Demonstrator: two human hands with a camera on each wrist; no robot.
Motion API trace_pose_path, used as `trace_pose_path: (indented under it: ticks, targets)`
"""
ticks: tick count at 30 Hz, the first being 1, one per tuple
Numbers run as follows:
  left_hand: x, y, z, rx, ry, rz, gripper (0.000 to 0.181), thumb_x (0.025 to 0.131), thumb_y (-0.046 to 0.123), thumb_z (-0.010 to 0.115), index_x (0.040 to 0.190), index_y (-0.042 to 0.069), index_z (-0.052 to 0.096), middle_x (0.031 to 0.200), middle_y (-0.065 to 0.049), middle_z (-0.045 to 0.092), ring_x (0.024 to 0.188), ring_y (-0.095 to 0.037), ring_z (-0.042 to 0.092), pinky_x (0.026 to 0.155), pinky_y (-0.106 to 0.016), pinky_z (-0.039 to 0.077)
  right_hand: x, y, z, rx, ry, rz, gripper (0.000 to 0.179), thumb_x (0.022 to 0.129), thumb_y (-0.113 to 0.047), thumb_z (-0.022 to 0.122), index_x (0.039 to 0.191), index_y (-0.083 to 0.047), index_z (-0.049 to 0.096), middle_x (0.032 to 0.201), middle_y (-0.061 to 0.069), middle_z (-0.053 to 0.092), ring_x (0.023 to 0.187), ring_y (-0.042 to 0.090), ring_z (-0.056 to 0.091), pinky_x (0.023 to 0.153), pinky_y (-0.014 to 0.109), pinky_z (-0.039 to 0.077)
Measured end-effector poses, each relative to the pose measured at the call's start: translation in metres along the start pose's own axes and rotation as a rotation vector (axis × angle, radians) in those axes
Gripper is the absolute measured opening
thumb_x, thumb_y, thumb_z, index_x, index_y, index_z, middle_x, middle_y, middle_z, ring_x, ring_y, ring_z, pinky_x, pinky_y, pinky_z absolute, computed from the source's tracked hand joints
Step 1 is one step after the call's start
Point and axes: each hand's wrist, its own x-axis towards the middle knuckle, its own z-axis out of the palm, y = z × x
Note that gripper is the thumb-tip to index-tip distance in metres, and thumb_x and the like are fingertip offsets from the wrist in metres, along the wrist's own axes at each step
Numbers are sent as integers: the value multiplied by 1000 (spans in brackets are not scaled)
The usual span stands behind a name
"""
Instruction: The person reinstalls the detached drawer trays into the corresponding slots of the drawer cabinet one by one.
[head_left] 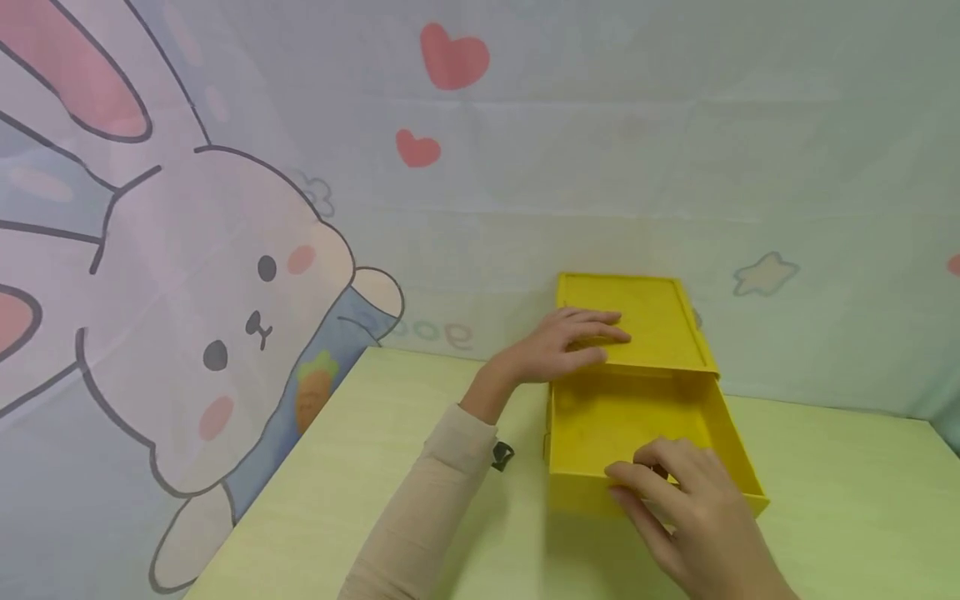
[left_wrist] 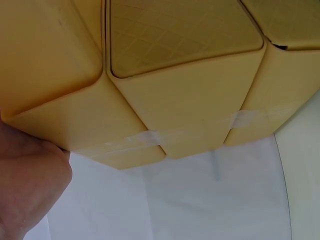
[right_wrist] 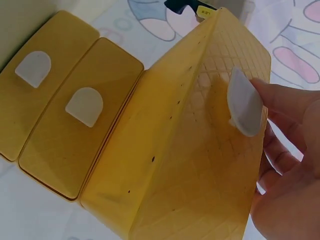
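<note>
A yellow plastic drawer cabinet [head_left: 652, 325] stands against the back cloth. Its top drawer [head_left: 630, 421] is pulled far out toward me, and no contents show inside. My left hand [head_left: 551, 346] rests on the cabinet's top near the left edge, fingers spread. At the drawer's front rim is my right hand [head_left: 701, 508], thumb outside and fingers curled over the edge. In the right wrist view, a white rounded handle [right_wrist: 245, 102] sits on the drawer's quilted front beside a fingertip. Two lower drawers, one with a white handle [right_wrist: 85, 106], are closed.
The pale table [head_left: 840, 492] runs on both sides of the cabinet. A cloth [head_left: 600, 167] printed with a rabbit and hearts hangs behind. A small black object [head_left: 502, 455] shows beside my left sleeve.
</note>
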Motion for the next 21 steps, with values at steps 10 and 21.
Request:
trace_pose_path:
  ticks: [10, 21]
  targets:
    - [1, 0, 1, 7, 13, -10, 42, 111, 26, 52, 150, 14, 62, 169, -8, 41, 158, -24, 32, 130, -40, 17, 0, 4, 5, -81, 39, 55, 51, 113, -48, 47, 94, -14, 80, 87, -1, 53, 79, 19, 41, 78, 31, 30]
    - [2, 1, 0, 0, 3, -13, 42, 111, 24, 53, 150, 13, 62, 169, -9, 40, 158, -25, 32, 130, -41, 16, 2, 7, 14, -135, 81, 122, 55, 110, -55, 45, 93, -18, 82, 68, -17, 48, 71, 9, 36, 79, 32, 24]
